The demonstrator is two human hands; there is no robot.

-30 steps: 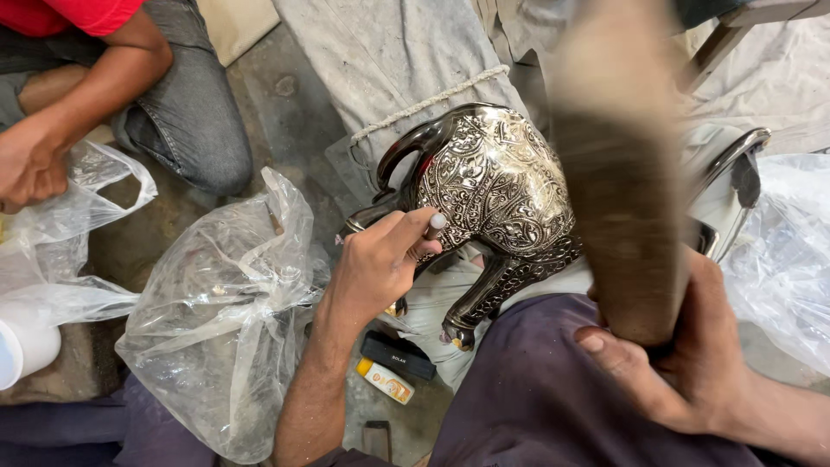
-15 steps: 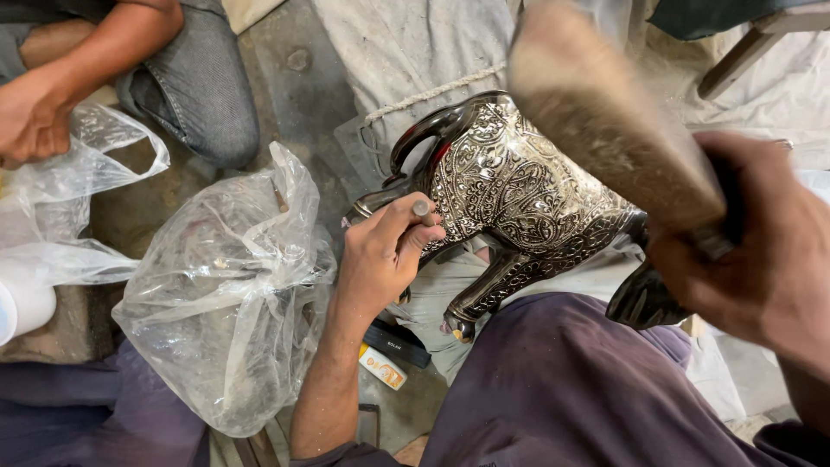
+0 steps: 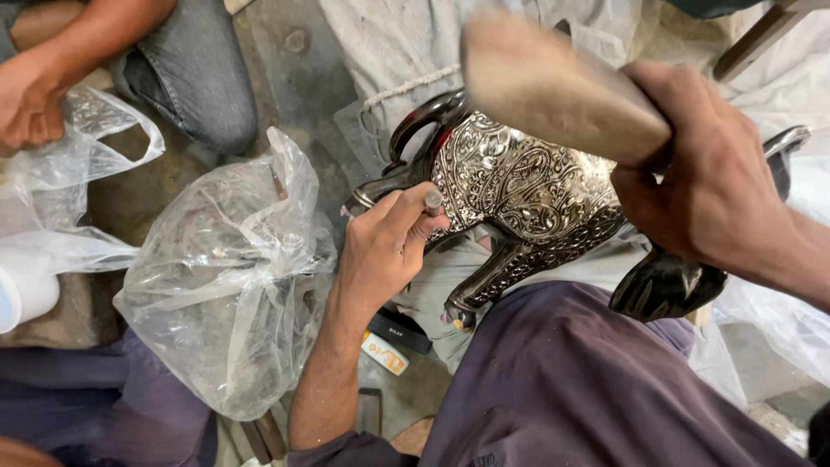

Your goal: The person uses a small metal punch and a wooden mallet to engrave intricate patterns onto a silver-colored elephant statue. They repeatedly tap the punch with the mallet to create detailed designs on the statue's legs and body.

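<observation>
Head view: the left hand [image 3: 385, 246] pinches a small metal punch [image 3: 432, 201] against the silver-embossed dark animal figure [image 3: 519, 190], which lies across the lap. The right hand [image 3: 709, 190] is clenched around a raised wooden mallet [image 3: 553, 91]. A clear plastic bag [image 3: 225, 277] sits just left.
</observation>
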